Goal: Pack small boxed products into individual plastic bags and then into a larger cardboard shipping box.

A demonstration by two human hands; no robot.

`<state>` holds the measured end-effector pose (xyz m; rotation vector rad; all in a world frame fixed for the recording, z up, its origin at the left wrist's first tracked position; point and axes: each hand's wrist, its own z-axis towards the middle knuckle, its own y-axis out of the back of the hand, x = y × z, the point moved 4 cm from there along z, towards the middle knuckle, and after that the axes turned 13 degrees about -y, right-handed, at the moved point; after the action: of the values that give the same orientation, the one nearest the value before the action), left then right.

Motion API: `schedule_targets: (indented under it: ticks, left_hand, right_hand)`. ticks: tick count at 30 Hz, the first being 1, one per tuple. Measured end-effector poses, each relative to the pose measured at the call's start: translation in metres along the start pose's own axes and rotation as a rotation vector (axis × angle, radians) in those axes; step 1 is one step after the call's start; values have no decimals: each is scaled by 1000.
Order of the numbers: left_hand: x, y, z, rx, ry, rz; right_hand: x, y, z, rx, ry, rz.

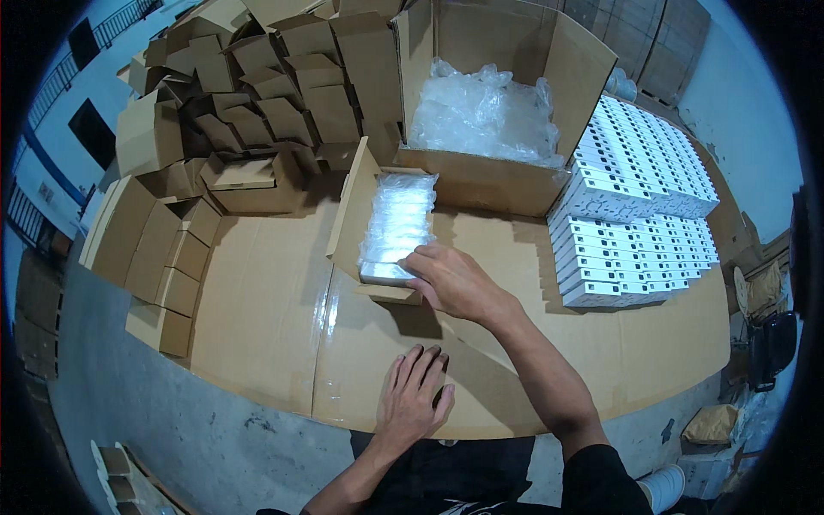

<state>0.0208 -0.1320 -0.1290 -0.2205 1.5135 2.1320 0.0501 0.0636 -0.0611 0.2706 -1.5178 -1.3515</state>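
A small open cardboard box (345,225) stands mid-table with its flap raised on the left. Inside it runs a row of clear plastic-wrapped packets (397,215), shiny and packed one behind another. My right hand (452,279) reaches over the box's near right corner, its fingers curled and closed on the nearest packet (384,273); the fingertips are partly hidden. Nearer to me, my left hand (414,396) lies flat on the cardboard-covered table (266,343), fingers stretched out and holding nothing.
Behind the small box sits a large open carton (481,184) holding clear plastic-wrapped packets (485,112). White printed boxes (635,206) are stacked in rows at the right. Many open brown boxes (283,86) pile up at the far left, with more (163,266) along the left edge.
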Motion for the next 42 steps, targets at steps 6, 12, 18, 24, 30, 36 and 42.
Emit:
schedule_targets:
  ticks: [6, 12, 18, 24, 30, 36, 42]
  left_hand:
    - [1, -1, 1, 2, 3, -2]
    - [1, -1, 2, -1, 9, -23]
    - [1, -1, 0, -7, 8, -15]
    - [1, 0, 2, -16, 11, -27]
    - [-1, 2, 3, -5, 33, -34]
    - [-1, 0, 0, -22, 12, -30]
    - [-3, -2, 5, -33, -8, -60]
  right_hand:
    - [0, 0, 3, 9, -62, -12]
    - [4, 5, 10, 41, -113, 0]
    - [-9, 2, 15, 94, -45, 59]
    - [-17, -6, 14, 148, -157, 39]
    - [-1, -6, 13, 80, -258, -52]
    - [-8, 1, -9, -77, -196, 333]
    - [-36, 58, -67, -276, -280, 487]
